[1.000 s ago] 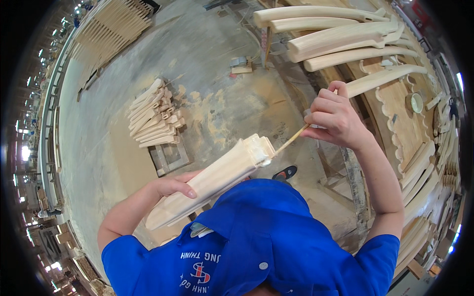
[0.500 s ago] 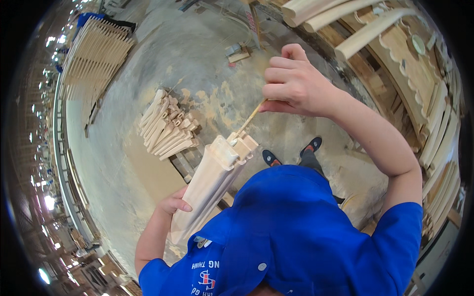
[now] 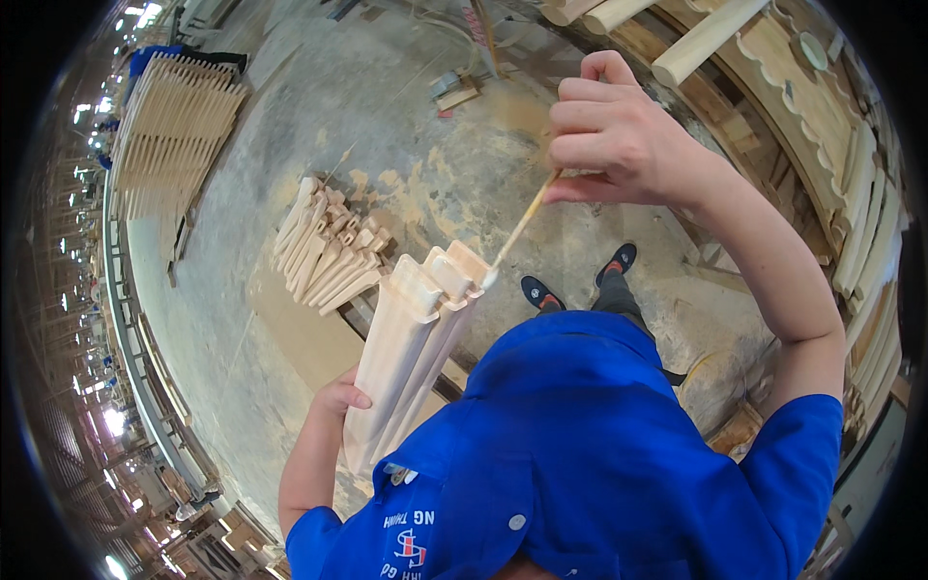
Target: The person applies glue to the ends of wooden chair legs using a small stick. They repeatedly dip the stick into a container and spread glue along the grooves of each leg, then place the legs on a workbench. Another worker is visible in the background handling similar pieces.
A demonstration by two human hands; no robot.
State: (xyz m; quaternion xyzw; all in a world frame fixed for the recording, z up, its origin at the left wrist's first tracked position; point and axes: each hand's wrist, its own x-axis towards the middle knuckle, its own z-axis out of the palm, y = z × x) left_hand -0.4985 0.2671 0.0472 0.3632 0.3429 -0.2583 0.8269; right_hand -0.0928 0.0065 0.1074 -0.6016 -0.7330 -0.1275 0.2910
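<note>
My left hand (image 3: 342,394) is closed round the lower part of a bundle of long, pale shaped wooden pieces (image 3: 391,333), its thumb lying over the nearest one. They lean side by side, with stepped, tenon-like ends at the top. My right hand (image 3: 619,135) is raised at the upper right, pinching a thin yellowish stick (image 3: 525,224) between thumb and fingers. White paste (image 3: 490,278), looking like glue, coats the stick's lower tip, which touches the right-hand piece's end. Some whitish smear shows on the ends of the other pieces.
A pile of similar wooden pieces (image 3: 333,246) lies beyond the bundle on a brown board (image 3: 295,314). A tall stack of slats (image 3: 174,126) stands far left. Curved timber (image 3: 706,43) and scalloped boards line the right. Dust patches mark the concrete floor (image 3: 406,145).
The stick's tip has moved from between the piece ends to the outer end on the right. My right hand has shifted right and slightly up; the bundle stands a little more upright.
</note>
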